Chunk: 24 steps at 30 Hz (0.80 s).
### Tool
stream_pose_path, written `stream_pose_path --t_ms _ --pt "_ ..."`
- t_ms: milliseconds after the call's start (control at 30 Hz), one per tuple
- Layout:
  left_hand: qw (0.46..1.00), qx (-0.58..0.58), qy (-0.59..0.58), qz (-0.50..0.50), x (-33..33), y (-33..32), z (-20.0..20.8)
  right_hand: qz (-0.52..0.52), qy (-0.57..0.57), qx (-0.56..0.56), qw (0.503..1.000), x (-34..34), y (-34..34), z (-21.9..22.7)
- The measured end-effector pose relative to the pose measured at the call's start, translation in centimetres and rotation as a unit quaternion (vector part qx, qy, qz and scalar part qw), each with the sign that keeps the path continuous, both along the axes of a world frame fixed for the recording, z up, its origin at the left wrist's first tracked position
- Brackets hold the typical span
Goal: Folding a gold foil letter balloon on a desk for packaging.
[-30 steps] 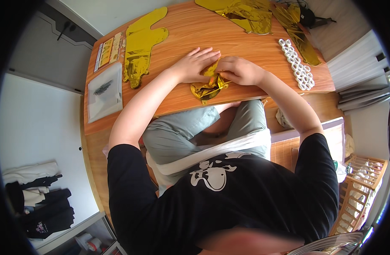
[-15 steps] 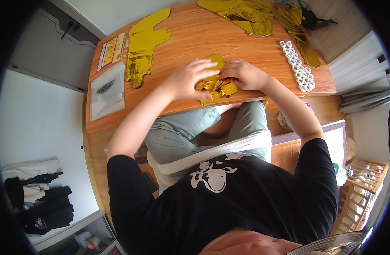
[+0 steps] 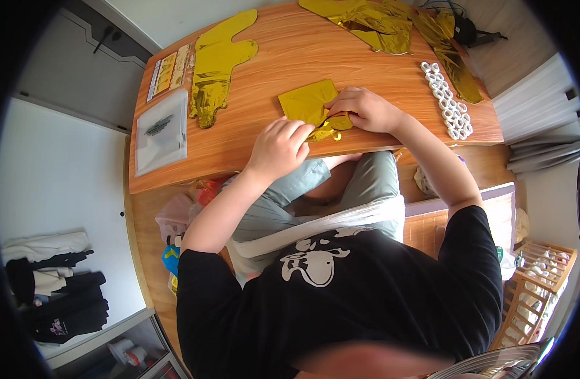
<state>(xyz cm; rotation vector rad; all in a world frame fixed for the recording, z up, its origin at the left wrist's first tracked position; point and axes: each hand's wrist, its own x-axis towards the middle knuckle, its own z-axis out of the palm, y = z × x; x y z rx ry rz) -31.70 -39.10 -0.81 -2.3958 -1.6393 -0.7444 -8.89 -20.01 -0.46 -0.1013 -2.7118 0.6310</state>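
A folded gold foil balloon (image 3: 306, 104) lies near the front edge of the wooden table (image 3: 366, 69). My right hand (image 3: 366, 108) presses down on its right side, fingers pinching the foil. Just left of it, my left hand (image 3: 280, 146) grips the crumpled lower end of the same gold foil at the table's edge. Part of the foil is hidden beneath both hands.
A flat gold foil balloon (image 3: 215, 69) lies at the left of the table, with a clear plastic bag (image 3: 162, 129) and small packets (image 3: 167, 71) beside it. More crumpled gold foil (image 3: 372, 22) sits at the back. A row of white rings (image 3: 448, 101) lies at the right.
The gold foil was a crumpled bunch between both hands; now a flat square of it is spread out on the table. My left hand has moved left and toward me.
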Motion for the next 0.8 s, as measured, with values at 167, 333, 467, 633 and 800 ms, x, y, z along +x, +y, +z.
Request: stream_pose_path --t_ms 167,333,467,633,800 --pt "0.998 0.020 0.012 -0.062 -0.9 0.1 0.0 -0.007 -0.012 0.012 1.000 0.1 -0.2 -0.1" --pt "0.988 -0.080 -0.106 -0.082 -3.9 1.8 1.0 -0.002 -0.022 0.013 1.000 0.3 0.0 0.2" --pt "0.968 -0.120 -0.220 -0.001 -3.6 4.6 1.5 0.003 -0.041 0.000 0.999 0.1 0.0 0.7" --pt "0.989 -0.111 0.102 -0.010 -3.9 7.5 -1.5 0.026 -0.046 -0.013 0.999 -0.3 0.2 1.5" --pt "0.982 -0.153 0.105 -0.022 -4.1 7.8 -2.3 0.028 -0.096 -0.071 0.993 -0.3 0.7 2.4"
